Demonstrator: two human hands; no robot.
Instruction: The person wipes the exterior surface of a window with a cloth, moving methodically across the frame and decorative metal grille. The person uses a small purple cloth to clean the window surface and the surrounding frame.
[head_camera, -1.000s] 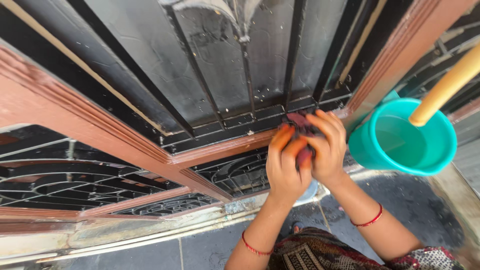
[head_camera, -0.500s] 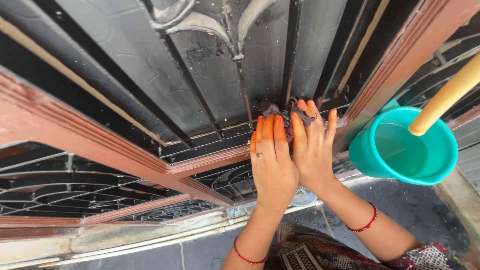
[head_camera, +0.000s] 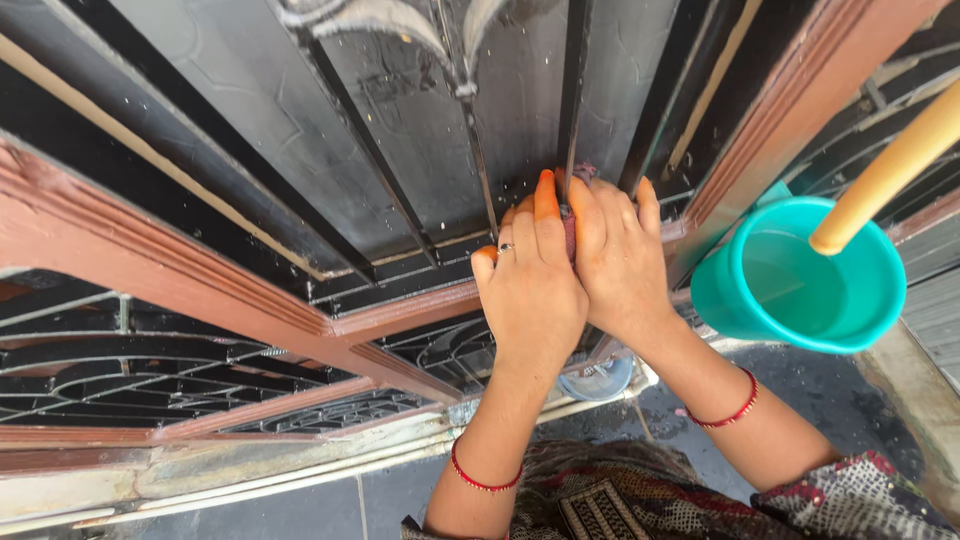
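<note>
Both hands pressed side by side on the black grille door. Left hand and right hand lie flat, fingers together, pinning a dark reddish cloth against a vertical bar; cloth mostly hidden. Teal bucket with water just right, wooden handle leaning in it

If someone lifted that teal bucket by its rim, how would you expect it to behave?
The teal bucket looks like thin plastic, so its rim would probably flex. It seems to hold water, so likely heavier than it looks and apt to slosh. The wooden handle leaning across its rim might slide off.
</note>
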